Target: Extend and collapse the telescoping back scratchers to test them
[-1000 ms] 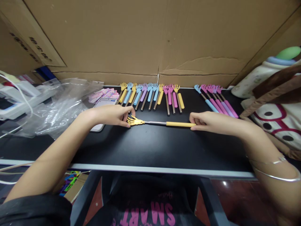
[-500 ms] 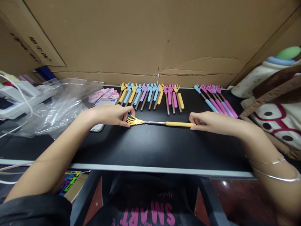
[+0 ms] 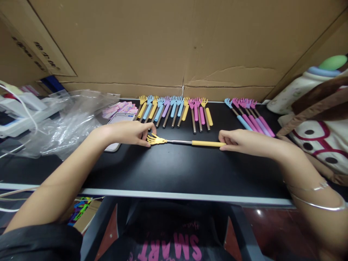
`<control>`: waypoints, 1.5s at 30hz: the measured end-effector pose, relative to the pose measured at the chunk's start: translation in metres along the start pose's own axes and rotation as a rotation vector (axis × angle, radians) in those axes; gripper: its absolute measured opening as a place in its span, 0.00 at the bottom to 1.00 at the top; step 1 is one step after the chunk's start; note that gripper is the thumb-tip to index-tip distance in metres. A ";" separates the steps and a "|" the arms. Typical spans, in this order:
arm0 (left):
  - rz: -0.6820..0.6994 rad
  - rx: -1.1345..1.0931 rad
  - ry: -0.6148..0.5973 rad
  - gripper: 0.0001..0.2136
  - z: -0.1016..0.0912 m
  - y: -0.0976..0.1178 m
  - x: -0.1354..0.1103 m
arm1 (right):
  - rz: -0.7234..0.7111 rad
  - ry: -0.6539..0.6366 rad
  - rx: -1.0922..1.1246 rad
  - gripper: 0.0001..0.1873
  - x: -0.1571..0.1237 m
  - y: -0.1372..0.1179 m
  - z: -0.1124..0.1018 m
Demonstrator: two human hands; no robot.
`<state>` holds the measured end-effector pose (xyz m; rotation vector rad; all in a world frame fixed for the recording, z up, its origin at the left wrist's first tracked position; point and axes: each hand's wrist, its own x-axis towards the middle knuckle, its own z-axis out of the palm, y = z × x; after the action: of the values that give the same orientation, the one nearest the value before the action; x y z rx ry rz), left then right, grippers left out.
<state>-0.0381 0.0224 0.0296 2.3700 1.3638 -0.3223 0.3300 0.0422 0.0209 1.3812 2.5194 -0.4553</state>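
A yellow back scratcher stretches crosswise over the black tabletop, claw tips pinched by the left hand, handle end pinched by the right hand. Open room runs from it to the pale front edge; a scratcher row lies close behind. Pink lettering on the dark shirt reads "SMART"; characters on the cardboard wall are illegible

Plastic bag near phone; bottle at right.
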 end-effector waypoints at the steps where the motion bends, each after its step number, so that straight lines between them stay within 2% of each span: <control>1: 0.001 0.002 -0.002 0.18 0.000 0.000 0.000 | 0.000 -0.001 -0.003 0.18 0.000 0.000 0.000; 11: -0.002 0.008 -0.008 0.18 -0.001 0.002 -0.001 | -0.003 0.005 -0.021 0.17 0.000 -0.001 0.000; 17: 0.028 0.076 0.050 0.18 -0.001 0.003 -0.003 | 0.005 0.003 -0.032 0.15 -0.001 -0.004 -0.001; 24: 0.103 0.088 0.198 0.19 0.005 0.007 0.000 | 0.008 0.010 -0.048 0.14 -0.002 -0.005 0.001; 36: 0.233 0.252 0.472 0.11 0.030 0.037 0.020 | 0.027 0.070 -0.135 0.11 -0.002 -0.014 0.001; 40: 0.258 0.257 0.560 0.05 0.038 0.040 0.027 | 0.040 0.076 -0.150 0.10 -0.001 -0.017 0.002; 45: 0.264 0.276 0.612 0.04 0.042 0.042 0.028 | 0.052 0.083 -0.177 0.10 -0.002 -0.018 0.002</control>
<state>0.0121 0.0073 -0.0097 2.9934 1.2711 0.3434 0.3159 0.0312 0.0230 1.4214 2.5113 -0.1628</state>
